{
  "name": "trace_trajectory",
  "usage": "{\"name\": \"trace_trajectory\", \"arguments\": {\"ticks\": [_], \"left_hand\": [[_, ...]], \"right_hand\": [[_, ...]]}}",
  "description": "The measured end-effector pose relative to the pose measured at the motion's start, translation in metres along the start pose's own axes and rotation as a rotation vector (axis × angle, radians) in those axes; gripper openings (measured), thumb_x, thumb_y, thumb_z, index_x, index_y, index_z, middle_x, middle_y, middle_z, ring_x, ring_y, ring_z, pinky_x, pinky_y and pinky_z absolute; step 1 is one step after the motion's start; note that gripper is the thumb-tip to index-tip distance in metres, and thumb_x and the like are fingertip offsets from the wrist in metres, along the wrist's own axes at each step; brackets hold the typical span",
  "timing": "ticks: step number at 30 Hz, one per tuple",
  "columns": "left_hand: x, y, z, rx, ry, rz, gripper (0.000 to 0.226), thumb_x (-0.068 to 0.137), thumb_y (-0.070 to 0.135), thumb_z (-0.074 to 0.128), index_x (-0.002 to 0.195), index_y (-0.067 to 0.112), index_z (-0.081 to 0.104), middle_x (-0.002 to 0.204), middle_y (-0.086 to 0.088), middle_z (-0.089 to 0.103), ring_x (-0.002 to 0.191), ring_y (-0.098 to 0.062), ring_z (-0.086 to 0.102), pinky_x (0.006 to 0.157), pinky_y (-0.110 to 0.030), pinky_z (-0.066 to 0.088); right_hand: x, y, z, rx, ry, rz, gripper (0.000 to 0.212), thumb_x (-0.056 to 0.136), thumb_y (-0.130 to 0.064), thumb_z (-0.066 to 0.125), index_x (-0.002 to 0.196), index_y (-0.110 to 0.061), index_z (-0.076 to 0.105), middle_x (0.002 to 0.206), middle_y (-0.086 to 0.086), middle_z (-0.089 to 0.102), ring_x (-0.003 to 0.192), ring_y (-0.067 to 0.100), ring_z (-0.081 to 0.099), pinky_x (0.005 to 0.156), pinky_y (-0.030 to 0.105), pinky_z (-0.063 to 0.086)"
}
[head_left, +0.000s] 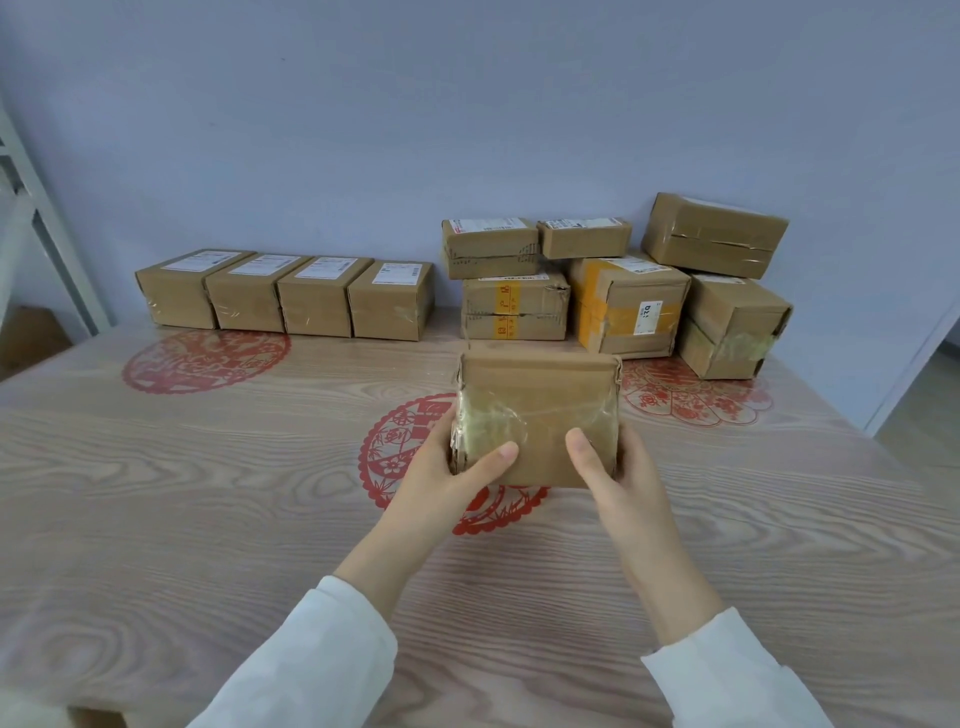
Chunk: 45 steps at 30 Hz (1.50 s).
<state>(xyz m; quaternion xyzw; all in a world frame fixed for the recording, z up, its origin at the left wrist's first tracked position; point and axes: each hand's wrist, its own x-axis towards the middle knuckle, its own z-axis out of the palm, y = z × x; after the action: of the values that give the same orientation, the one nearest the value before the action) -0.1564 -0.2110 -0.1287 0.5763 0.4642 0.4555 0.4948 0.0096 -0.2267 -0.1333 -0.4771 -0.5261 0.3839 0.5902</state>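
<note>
A small brown cardboard parcel (540, 400), wrapped in clear tape, is held up above the middle of the table. My left hand (447, 462) grips its left side, thumb lying across the near face. My right hand (618, 467) grips its right side, thumb likewise on the near face. The fingers of both hands are hidden behind the parcel. White sleeves cover both forearms.
The wood-grain table (208, 493) carries red paper-cut motifs (205, 358). A row of several labelled boxes (285, 293) lines the far edge at left. A loose pile of taped boxes (623, 291) stands at the far right against the blue wall. A white metal frame (47, 218) is at left.
</note>
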Motion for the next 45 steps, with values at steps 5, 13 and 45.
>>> {"name": "trace_trajectory", "arguments": {"ticks": [5,13,45], "left_hand": [[0.003,0.001,-0.002,-0.036,0.041,0.054,0.052,0.065,0.050,0.064,0.114,0.039,0.050,0.109,0.018,0.064,0.101,0.002,0.061,0.078,-0.012,0.051],[0.002,0.001,-0.007,0.039,0.003,0.097,0.083,0.064,0.049,0.067,0.139,0.028,0.038,0.125,0.011,0.058,0.106,0.002,0.058,0.078,-0.011,0.051],[0.004,-0.008,-0.004,-0.057,0.083,0.082,0.062,0.086,0.016,0.066,0.131,0.033,0.028,0.126,0.013,0.050,0.112,0.001,0.054,0.088,-0.020,0.052]], "right_hand": [[-0.002,0.003,0.001,-0.048,-0.027,-0.012,0.064,0.069,-0.044,0.063,0.126,-0.018,0.053,0.114,-0.007,0.064,0.099,-0.003,0.062,0.075,0.010,0.049],[-0.004,0.003,0.002,-0.080,0.009,-0.011,0.042,0.071,-0.045,0.060,0.110,-0.029,0.057,0.101,-0.015,0.066,0.089,-0.008,0.063,0.071,0.008,0.047],[-0.002,0.016,0.004,0.056,0.034,-0.032,0.062,0.083,-0.009,0.069,0.130,-0.035,0.039,0.132,-0.011,0.053,0.116,-0.004,0.053,0.087,0.019,0.050]]}}
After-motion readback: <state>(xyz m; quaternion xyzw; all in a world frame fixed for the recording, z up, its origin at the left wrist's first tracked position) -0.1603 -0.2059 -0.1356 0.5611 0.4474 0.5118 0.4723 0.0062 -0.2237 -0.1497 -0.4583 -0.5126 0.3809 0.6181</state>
